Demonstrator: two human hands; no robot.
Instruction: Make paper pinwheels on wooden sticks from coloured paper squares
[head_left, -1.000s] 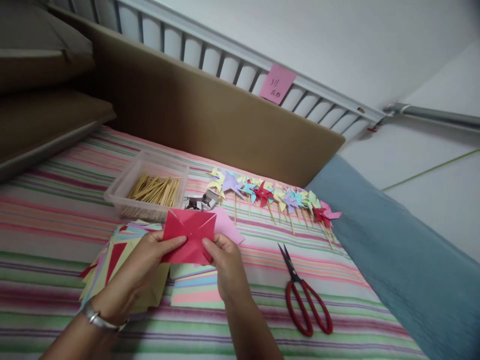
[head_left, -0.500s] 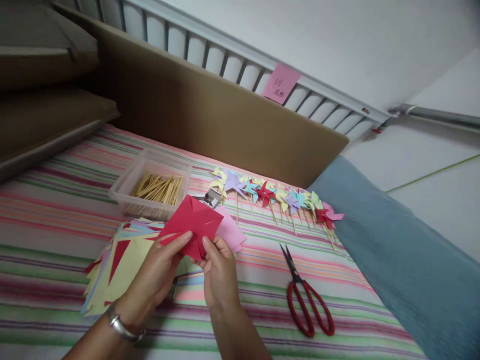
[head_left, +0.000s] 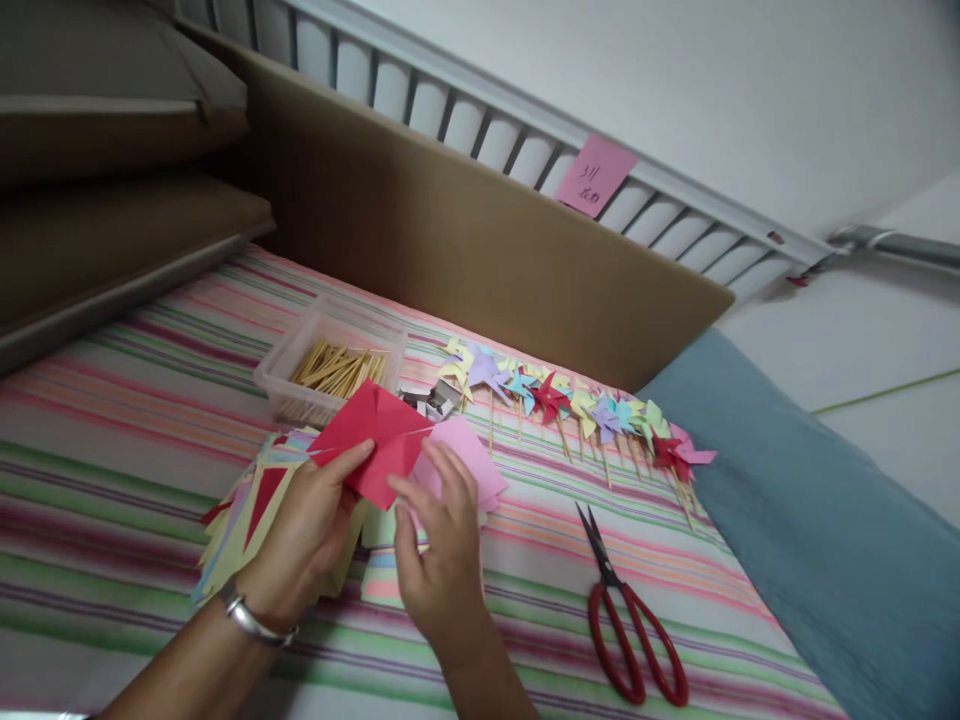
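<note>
A square of red paper (head_left: 384,432) with slits cut in from its corners is pinched between the thumb and fingers of my left hand (head_left: 319,520). At the paper's right edge is my right hand (head_left: 442,540), its fingers apart; whether a fingertip touches the paper is hard to tell. Pink paper squares (head_left: 469,465) lie behind my right hand. Under and beside my left hand spreads a pile of coloured paper pieces (head_left: 251,540), yellow, red and blue among them. Red-handled scissors (head_left: 619,600) rest on the striped cloth to the right, blades slightly parted.
A clear plastic box (head_left: 281,385) holds many thin wooden sticks (head_left: 341,370). Small metal-looking items (head_left: 435,400) lie beside it. Several paper pinwheels (head_left: 551,395) on sticks form a row along a brown board (head_left: 480,260). Cardboard (head_left: 135,240) is stacked at the left.
My right hand has loosened from the red paper and its fingers have spread. My left hand keeps its hold. The whole view has shifted, so things appear farther right.
</note>
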